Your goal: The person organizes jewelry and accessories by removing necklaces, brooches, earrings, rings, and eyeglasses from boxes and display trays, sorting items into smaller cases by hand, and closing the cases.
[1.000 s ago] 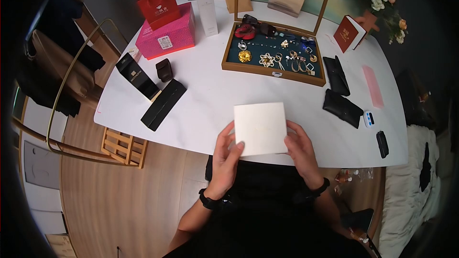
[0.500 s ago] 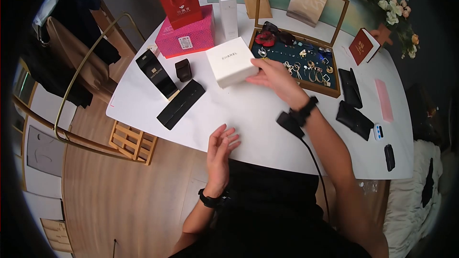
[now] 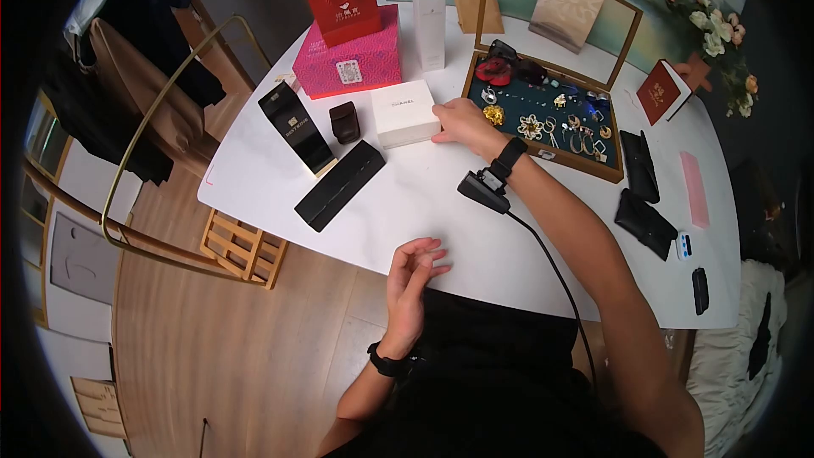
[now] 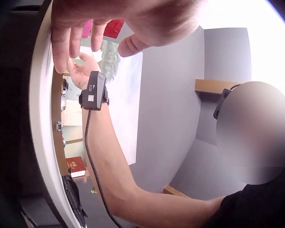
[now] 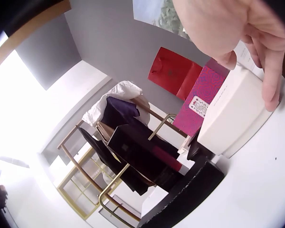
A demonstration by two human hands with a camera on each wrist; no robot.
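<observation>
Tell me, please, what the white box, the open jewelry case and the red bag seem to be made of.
White box: probably rigid card, matte, from its crisp edges and glare-free faces.
Jewelry case: the smooth brown frame looks like wood or veneer, from its colour; the dull green lining suggests cloth.
Red bag: likely stiff paper, from its flat panels and sharp folds.

R hand (image 3: 471,127) grips the R end of a white box (image 3: 405,116) on the tabletop (image 3: 458,229), w/ an open-lidded jewelry case (image 3: 585,166) just R of it & a pink box (image 3: 369,64) w/ a red bag (image 3: 343,4) on top beyond it, to the L. Past the white box, farther L of that hand, lie a small brown case (image 3: 345,123), a black-&-gold box (image 3: 295,129) & a long black case (image 3: 339,187); L hand (image 3: 409,297) is nearer the body, fingers loosely bent.
</observation>
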